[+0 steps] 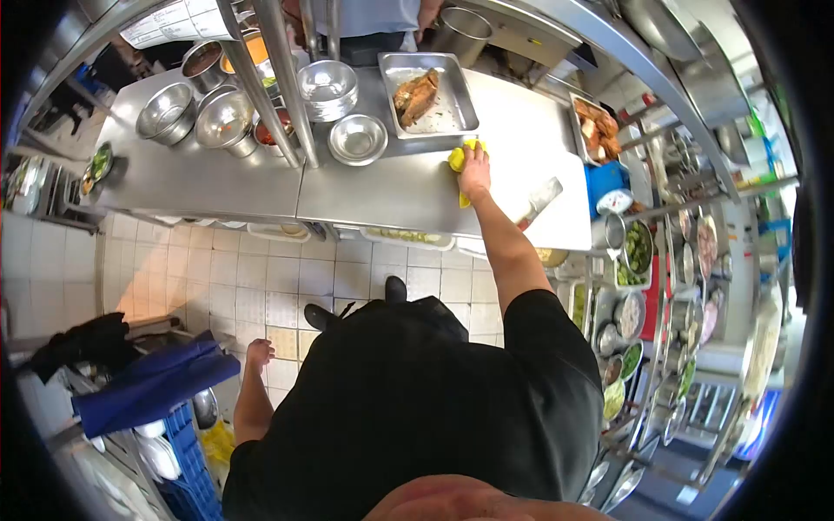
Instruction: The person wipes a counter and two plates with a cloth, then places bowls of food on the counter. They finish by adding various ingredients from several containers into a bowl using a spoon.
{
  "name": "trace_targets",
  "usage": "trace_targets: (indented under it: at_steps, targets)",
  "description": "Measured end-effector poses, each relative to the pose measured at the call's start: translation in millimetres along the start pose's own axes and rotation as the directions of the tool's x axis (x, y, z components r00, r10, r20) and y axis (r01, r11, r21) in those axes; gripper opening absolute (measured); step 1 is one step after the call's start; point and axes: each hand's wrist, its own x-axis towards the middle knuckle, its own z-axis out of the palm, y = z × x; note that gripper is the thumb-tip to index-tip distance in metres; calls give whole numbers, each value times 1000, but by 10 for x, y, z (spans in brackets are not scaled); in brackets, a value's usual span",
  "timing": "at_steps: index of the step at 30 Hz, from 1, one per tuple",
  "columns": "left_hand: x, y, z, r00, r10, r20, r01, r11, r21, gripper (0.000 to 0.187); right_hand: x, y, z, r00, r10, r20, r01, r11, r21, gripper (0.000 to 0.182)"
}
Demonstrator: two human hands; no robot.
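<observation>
My right hand [475, 172] is closed over a yellow cloth [456, 159] and presses it on the worktop, at the left edge of a white cutting board [512, 117]. Just beyond it is a metal tray [460, 113] holding a browned piece of cooked meat or fish [418, 97]. To the right of this hand, a cleaver [543, 198] with a broad blade lies on the board. My left hand [260, 352] hangs low at my side over the floor, fingers loosely bent and partly apart, with nothing visible in it.
Metal bowls [358, 140] and pots [167, 114] stand along the steel counter [226, 187], behind upright shelf posts [271, 87]. At right are a tray of meat [597, 130] and a rack of food containers. A blue cloth [156, 386] hangs at lower left. Another person [373, 17] stands across the counter.
</observation>
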Motion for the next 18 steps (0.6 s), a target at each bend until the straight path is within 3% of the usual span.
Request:
trace_targets:
  at_steps: [3,4,5,7,9,11,13,15,17,18]
  targets:
    - [-203,218,456,994,103,18,-102,992,-81,19,313,179,175,991,-43,125,28,993,118,72]
    - [-127,178,598,985,171,25,-167,981,-102,19,383,188,189,994,-64,91,46,980,192,70]
    - [54,-16,715,916,390,95,-372,914,-159,19,380,205,179,995,-80,65,60,963,264,68]
    - [-248,345,1056,915,385,121,-391,920,26,23,267,208,32,980,-196,-34,188,854,485,61]
    - [-432,511,1275,921,363,144,-374,925,63,30,-22,187,185,958,-267,-104,273,740,614,59]
    - [-532,517,1398,928,324,185,-339,939,59,31,-361,-60,173,924,-359,-136,365,712,600,58]
    - [-613,440,1469,969,222,110,-235,964,127,31,-710,-390,124,888,-428,-171,443,691,571,57]
    - [-614,372,1523,985,157,69,-167,969,182,31,-899,-796,129,897,-405,-175,420,663,620,56]
    - [-592,161,1467,992,114,62,-125,966,227,31,-959,-1226,173,862,-477,-172,472,630,616,55]
    - [-528,25,1414,977,198,82,-214,911,353,31,-972,-1434,172,842,-513,-165,482,579,657,55]
